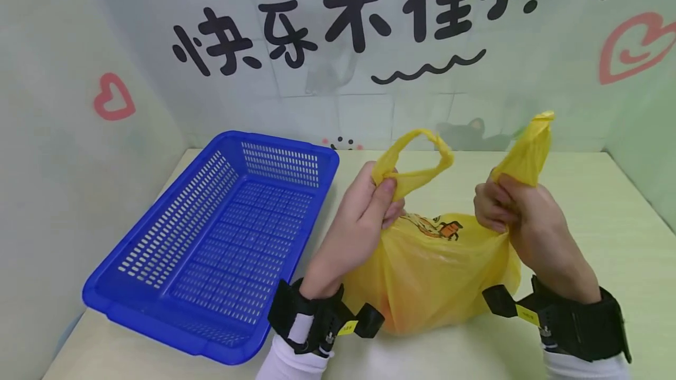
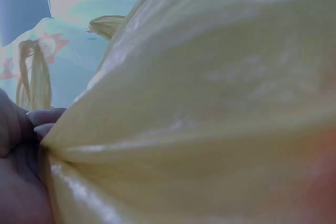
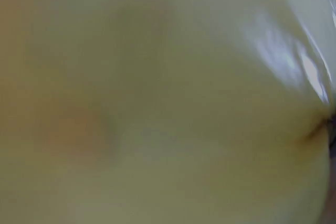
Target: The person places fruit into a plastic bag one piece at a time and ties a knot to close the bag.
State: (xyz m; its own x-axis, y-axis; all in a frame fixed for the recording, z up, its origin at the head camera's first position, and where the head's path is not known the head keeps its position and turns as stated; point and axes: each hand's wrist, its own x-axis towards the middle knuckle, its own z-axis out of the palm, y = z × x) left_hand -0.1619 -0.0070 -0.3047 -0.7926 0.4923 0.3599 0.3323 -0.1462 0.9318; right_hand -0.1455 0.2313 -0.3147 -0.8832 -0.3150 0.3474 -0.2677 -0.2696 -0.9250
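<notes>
A filled yellow plastic bag (image 1: 438, 286) with a printed picture near its top stands on the table between both hands. My left hand (image 1: 364, 210) grips one handle of it, and the handle's loop sticks up above the thumb. The other handle is bunched in my right hand (image 1: 517, 210), its end pointing upward past the fist. In the left wrist view the bag's stretched side (image 2: 210, 93) fills most of the frame, gathered into creases at the fingers. Orange patches show faintly through the bag (image 3: 73, 129) in the right wrist view; what lies inside is hidden.
Left of the bag is a blue plastic basket (image 1: 301, 257) with slotted walls, lying slantwise close to the left hand's forearm. The pale table (image 1: 597, 216) ends at a wall (image 1: 364, 116) with black lettering, and side walls rise left and right.
</notes>
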